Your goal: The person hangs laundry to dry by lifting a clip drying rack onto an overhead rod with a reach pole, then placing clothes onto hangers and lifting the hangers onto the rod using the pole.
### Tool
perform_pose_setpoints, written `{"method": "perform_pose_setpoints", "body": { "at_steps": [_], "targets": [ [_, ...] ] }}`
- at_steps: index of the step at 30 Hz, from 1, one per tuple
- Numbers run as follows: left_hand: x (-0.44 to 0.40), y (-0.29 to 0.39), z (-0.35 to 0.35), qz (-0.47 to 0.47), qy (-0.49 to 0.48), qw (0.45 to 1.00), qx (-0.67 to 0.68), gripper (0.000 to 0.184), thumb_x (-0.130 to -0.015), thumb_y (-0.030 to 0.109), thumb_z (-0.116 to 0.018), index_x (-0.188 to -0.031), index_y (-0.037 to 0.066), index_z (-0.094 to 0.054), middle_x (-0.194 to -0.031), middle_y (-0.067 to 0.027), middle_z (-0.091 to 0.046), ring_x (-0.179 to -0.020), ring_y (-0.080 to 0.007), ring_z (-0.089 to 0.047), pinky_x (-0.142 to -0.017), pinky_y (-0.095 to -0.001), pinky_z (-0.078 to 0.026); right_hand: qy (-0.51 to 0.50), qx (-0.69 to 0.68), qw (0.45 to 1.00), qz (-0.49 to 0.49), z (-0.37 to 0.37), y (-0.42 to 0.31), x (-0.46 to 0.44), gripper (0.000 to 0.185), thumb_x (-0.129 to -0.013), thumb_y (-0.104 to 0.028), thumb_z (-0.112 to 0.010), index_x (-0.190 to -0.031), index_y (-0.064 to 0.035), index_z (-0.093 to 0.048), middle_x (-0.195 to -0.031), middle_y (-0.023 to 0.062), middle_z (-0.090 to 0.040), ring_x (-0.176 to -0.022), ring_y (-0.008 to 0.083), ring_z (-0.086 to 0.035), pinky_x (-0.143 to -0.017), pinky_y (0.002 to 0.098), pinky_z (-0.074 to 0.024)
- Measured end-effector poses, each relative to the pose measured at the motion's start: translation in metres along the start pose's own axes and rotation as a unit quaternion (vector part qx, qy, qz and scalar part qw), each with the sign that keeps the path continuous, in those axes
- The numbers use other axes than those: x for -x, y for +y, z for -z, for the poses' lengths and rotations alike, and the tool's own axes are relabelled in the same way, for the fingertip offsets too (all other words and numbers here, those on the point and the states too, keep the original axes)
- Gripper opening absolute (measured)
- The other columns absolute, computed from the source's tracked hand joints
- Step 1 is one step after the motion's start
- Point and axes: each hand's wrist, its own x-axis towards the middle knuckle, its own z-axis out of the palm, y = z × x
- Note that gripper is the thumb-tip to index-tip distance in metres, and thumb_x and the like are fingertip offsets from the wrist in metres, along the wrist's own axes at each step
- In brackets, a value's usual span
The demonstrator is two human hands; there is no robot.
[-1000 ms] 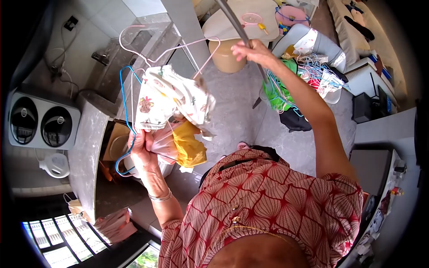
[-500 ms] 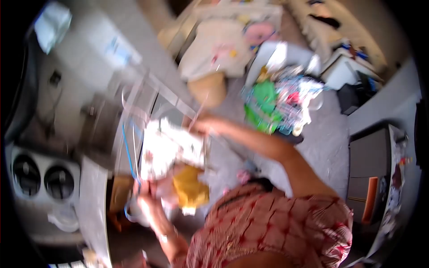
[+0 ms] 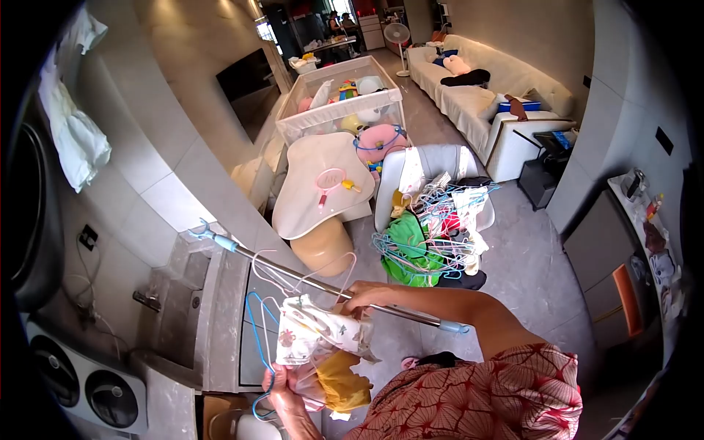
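My right hand (image 3: 359,295) is closed around a metal clothes pole (image 3: 411,313), which slants across in front of me. Its far end carries a light blue fork (image 3: 209,233); a blue cap is on the near end. My left hand (image 3: 284,392) grips a blue clothes hanger (image 3: 258,323) and other hangers bunched with it. White printed cloth (image 3: 323,330) hangs just below the pole, with a mustard-yellow garment (image 3: 343,381) and pink cloth beneath. Pale pink hanger hooks rise beside the pole; whether they touch it I cannot tell.
A grey tub (image 3: 394,187) ahead overflows with hangers and clothes (image 3: 440,227). Left of it stand a beige table (image 3: 301,176) and a playpen (image 3: 337,110) with toys. A sofa (image 3: 469,103) lines the right wall. A stone sink (image 3: 183,293) is at left.
The view has tilted up and sharpened, showing more of the room. My right hand now shows clearly on the pole. My left hand still has the hangers and clothes.
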Motion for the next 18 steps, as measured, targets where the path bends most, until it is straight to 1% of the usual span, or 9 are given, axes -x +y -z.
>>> {"method": "perform_pose_setpoints", "body": {
  "at_steps": [3,4,5,7,11,13,15,17,18],
  "targets": [
    [-0.005,-0.009,0.005,0.009,0.014,1.000,0.008,0.019,-0.075,0.019,-0.067,-0.069,0.005,-0.054,-0.058,0.0033,-0.045,-0.048,-0.0054,-0.033,-0.043,-0.0178,-0.022,0.012,0.034,0.999,0.000,0.001,0.011,-0.003,0.034,-0.064,-0.016,-0.067,-0.095,-0.0021,-0.063,-0.070,0.0041,-0.062,-0.060,0.0105,-0.059,-0.043,0.0219,-0.0382],
    [-0.005,-0.003,0.008,0.018,-0.025,0.999,0.020,0.019,-0.075,0.017,-0.067,-0.069,0.005,-0.055,-0.061,0.0030,-0.047,-0.049,-0.0052,-0.034,-0.043,-0.0166,-0.024,0.030,0.047,0.998,0.012,-0.001,0.019,-0.011,0.031,-0.063,-0.016,-0.068,-0.091,-0.0026,-0.064,-0.070,0.0042,-0.062,-0.058,0.0099,-0.058,-0.043,0.0221,-0.0373],
    [-0.006,-0.003,0.007,0.019,-0.030,0.999,0.021,0.019,-0.075,0.017,-0.067,-0.069,0.005,-0.055,-0.061,0.0030,-0.047,-0.049,-0.0052,-0.034,-0.043,-0.0166,-0.024,0.035,0.047,0.998,0.012,-0.002,0.020,-0.011,0.031,-0.063,-0.016,-0.068,-0.091,-0.0026,-0.064,-0.070,0.0042,-0.062,-0.058,0.0099,-0.058,-0.043,0.0221,-0.0373],
    [-0.007,-0.003,0.004,0.006,-0.004,1.000,-0.017,0.022,-0.083,0.021,-0.057,-0.069,0.005,-0.052,-0.050,0.0040,-0.035,-0.045,-0.0056,-0.024,-0.044,-0.0201,-0.018,0.067,0.042,0.997,0.006,-0.003,0.020,-0.013,0.026,-0.064,-0.017,-0.068,-0.085,-0.0032,-0.065,-0.067,0.0036,-0.061,-0.053,0.0090,-0.054,-0.040,0.0231,-0.0350],
    [-0.005,0.001,0.006,0.004,-0.035,0.999,-0.012,0.024,-0.083,0.024,-0.058,-0.069,0.005,-0.052,-0.050,0.0039,-0.035,-0.045,-0.0057,-0.024,-0.044,-0.0205,-0.017,0.049,-0.023,0.998,0.035,-0.014,-0.006,0.002,0.022,-0.066,-0.018,-0.068,-0.081,-0.0028,-0.064,-0.063,0.0027,-0.058,-0.049,0.0084,-0.049,-0.039,0.0239,-0.0341],
    [-0.004,0.004,0.004,0.002,-0.035,0.999,-0.004,0.024,-0.080,0.024,-0.061,-0.068,0.004,-0.053,-0.050,0.0037,-0.035,-0.045,-0.0064,-0.025,-0.045,-0.0212,-0.017,0.092,-0.020,0.995,0.040,-0.020,-0.018,0.006,0.023,-0.073,-0.020,-0.061,-0.089,-0.0035,-0.066,-0.064,0.0008,-0.058,-0.047,0.0075,-0.044,-0.041,0.0213,-0.0310],
    [-0.003,0.005,0.004,-0.002,-0.034,0.999,0.005,0.025,-0.077,0.024,-0.064,-0.068,0.004,-0.054,-0.050,0.0035,-0.035,-0.046,-0.0072,-0.026,-0.045,-0.0219,-0.017,0.097,0.020,0.995,0.024,-0.015,-0.012,-0.003,0.021,-0.071,-0.019,-0.062,-0.085,-0.0045,-0.066,-0.065,0.0002,-0.057,-0.052,0.0072,-0.045,-0.043,0.0222,-0.0320],
    [-0.003,0.004,0.006,-0.006,-0.058,0.998,0.000,0.023,-0.083,0.024,-0.058,-0.072,0.005,-0.051,-0.051,0.0043,-0.035,-0.045,-0.0050,-0.025,-0.044,-0.0200,-0.017,0.098,-0.009,0.994,0.037,-0.015,-0.009,-0.005,0.019,-0.069,-0.018,-0.064,-0.082,-0.0048,-0.065,-0.067,-0.0002,-0.058,-0.056,0.0076,-0.047,-0.046,0.0233,-0.0336],
    [0.001,0.006,0.007,-0.002,-0.051,0.999,0.003,0.022,-0.083,0.024,-0.058,-0.071,0.005,-0.052,-0.051,0.0042,-0.036,-0.045,-0.0050,-0.025,-0.044,-0.0202,-0.016,0.103,-0.031,0.994,0.033,-0.019,-0.012,0.003,0.018,-0.068,-0.017,-0.065,-0.082,-0.0052,-0.065,-0.071,0.0002,-0.060,-0.060,0.0083,-0.049,-0.047,0.0242,-0.0348]
  ]
}}
